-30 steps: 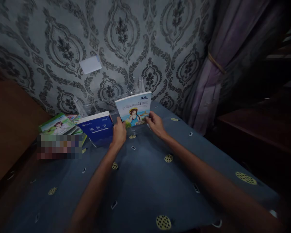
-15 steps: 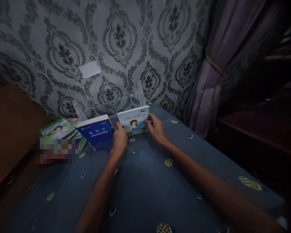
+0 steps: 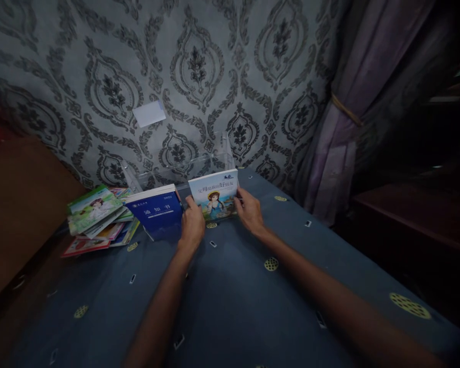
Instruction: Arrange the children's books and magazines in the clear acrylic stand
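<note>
A light-blue picture-cover book, showing a girl in a yellow hat, stands tilted at the front of a clear plastic rack. My left hand grips its left edge, the thumb on the near side. On the opposite edge, my right hand closes its fingers round the book's side. Just left of my left hand, a dark blue book marked 2022 leans in the same rack, with a white-edged book directly behind it. The far fingers of both hands are partly hidden.
Several colourful books lie in a loose pile at the left, near a brown board. A patterned wall rises behind the rack. The blue tablecloth ends at the right, before a tied purple curtain.
The view has shifted slightly, moving the whole scene a little right and down. Both hands keep hold of the light-blue book, which stays in nearly the same place beside the dark blue one.
</note>
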The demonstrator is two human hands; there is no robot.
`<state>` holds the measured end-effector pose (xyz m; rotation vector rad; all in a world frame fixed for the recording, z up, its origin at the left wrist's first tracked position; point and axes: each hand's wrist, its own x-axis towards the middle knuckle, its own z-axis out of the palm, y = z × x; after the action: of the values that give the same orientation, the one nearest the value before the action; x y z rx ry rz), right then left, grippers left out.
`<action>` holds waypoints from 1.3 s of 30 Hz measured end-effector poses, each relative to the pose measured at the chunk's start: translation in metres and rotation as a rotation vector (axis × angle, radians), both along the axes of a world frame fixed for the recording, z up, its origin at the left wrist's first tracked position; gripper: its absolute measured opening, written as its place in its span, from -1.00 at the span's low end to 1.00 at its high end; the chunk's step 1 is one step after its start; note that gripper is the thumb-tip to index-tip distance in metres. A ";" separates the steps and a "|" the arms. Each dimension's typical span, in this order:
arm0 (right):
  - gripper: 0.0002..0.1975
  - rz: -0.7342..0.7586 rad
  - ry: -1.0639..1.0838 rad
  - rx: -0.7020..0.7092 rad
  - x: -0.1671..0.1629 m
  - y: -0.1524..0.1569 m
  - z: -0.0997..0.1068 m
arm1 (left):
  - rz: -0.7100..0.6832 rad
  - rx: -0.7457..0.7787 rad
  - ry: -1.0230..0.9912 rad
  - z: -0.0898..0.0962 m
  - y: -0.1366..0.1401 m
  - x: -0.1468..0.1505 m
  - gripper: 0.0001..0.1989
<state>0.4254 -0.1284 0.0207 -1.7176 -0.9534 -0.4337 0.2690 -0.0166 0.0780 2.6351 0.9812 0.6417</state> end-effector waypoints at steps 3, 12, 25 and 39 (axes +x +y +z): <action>-0.55 -0.003 -0.004 0.003 -0.001 -0.001 -0.005 | -0.009 -0.025 -0.013 -0.001 -0.002 -0.003 -0.68; -0.58 0.018 0.010 0.014 -0.001 0.000 -0.006 | -0.034 -0.059 -0.024 0.004 -0.005 -0.007 -0.60; -0.61 0.045 0.027 0.026 0.001 -0.004 -0.011 | -0.222 -0.084 -0.180 -0.022 -0.003 -0.031 -0.32; -0.66 0.026 0.071 0.040 -0.006 -0.003 -0.007 | -0.319 -0.220 -0.319 -0.023 0.014 -0.053 -0.49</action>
<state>0.4193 -0.1312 0.0135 -1.6717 -0.9087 -0.3698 0.2161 -0.0021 0.0554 2.3289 0.4951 0.7919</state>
